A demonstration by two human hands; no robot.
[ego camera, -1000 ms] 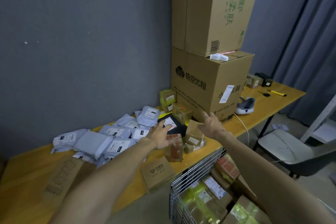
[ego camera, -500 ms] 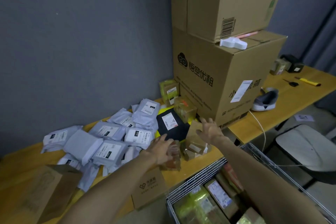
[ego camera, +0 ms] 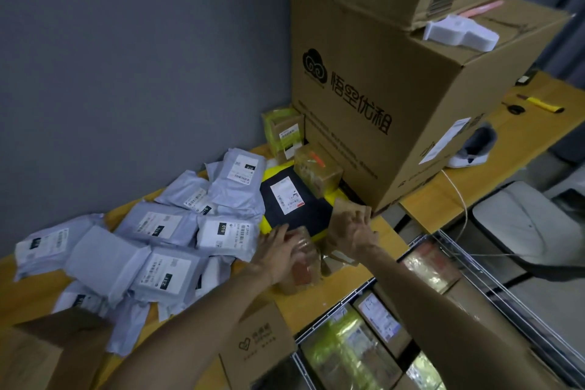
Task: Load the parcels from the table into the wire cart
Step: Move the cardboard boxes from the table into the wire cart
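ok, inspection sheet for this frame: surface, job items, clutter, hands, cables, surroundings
Surface: wooden table, crowded at the wall end.
Job's things: grey mailer bags heaped left; black parcel; small taped cartons; wire cart below the table edge, already holding parcels.
Clutter: two big stacked cartons, white tape dispenser, yellow utility knife, scanner cradle.
Hands: left hand on a tape-wrapped box; right hand on a brown paper parcel.
Cables: white cable hanging off the table.
Surroundings: grey wall, chair.

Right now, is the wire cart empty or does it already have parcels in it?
Partly loaded. The wire cart already holds several taped cardboard parcels lying side by side; how deep they are stacked cannot be told.
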